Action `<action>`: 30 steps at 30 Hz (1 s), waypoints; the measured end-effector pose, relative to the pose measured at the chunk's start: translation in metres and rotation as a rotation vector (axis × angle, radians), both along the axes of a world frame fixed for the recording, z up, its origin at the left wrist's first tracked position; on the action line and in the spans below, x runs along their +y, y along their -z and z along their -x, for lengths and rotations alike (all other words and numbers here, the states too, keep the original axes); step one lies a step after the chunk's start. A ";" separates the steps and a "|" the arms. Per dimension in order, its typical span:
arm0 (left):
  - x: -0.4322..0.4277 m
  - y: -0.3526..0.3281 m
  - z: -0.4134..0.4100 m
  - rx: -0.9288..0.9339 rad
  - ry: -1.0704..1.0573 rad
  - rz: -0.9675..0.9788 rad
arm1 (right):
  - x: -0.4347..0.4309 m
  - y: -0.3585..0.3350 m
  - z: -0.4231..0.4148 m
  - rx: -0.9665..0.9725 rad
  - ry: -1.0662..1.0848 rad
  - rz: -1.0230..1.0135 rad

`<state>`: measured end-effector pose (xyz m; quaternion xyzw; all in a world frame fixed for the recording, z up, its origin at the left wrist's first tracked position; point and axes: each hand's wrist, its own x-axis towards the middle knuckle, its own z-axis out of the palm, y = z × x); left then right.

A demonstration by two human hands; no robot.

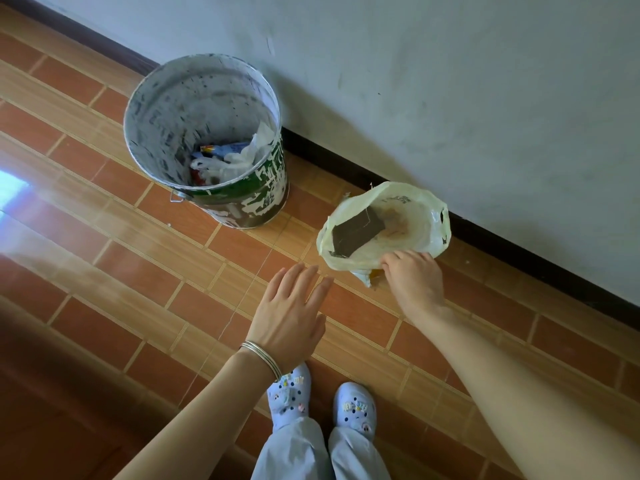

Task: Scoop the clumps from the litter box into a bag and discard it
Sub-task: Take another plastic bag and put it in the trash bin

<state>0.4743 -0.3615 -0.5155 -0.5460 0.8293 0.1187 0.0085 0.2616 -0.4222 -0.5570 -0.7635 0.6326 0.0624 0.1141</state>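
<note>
1. The bag (408, 220) is sitting open on the floor (104, 271) at 1 o'clock from the feet, beside the wall. The right grip (414, 282) is pinching its near rim, while the left grip (291, 313) is hovering flat and empty.
2. Scooping is probably done. Lifting the bag and discarding it is what is remaining, likely into the bucket (166, 109) at 11 o'clock.
3. No litter box is showing, and clumps are not discernible. Only a dark flat piece (358, 230) is lying inside the bag.

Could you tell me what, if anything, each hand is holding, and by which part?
The right hand grips the bag by its near rim; the left hand is open and holds nothing.
</note>
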 end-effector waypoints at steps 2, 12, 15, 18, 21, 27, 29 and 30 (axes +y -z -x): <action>-0.001 -0.005 -0.002 -0.009 0.002 0.006 | 0.000 -0.008 0.001 -0.056 -0.013 0.084; 0.010 -0.065 -0.010 0.006 -0.071 0.082 | -0.006 -0.092 0.003 -0.206 -0.164 0.201; 0.017 -0.092 -0.012 0.019 -0.089 0.141 | -0.001 -0.132 -0.003 -0.261 -0.183 0.191; 0.028 -0.120 -0.011 0.072 -0.122 0.149 | 0.024 -0.176 -0.014 -0.333 -0.205 0.144; 0.048 -0.153 -0.005 0.103 -0.167 0.100 | 0.056 -0.223 -0.026 -0.385 -0.242 0.123; 0.097 -0.219 -0.001 0.132 -0.252 0.041 | 0.103 -0.327 -0.048 -0.461 -0.269 0.189; 0.112 -0.237 -0.006 0.148 -0.305 0.048 | 0.113 -0.357 -0.058 -0.491 -0.297 0.244; 0.119 -0.247 -0.009 0.167 -0.339 0.053 | 0.117 -0.372 -0.064 -0.511 -0.313 0.266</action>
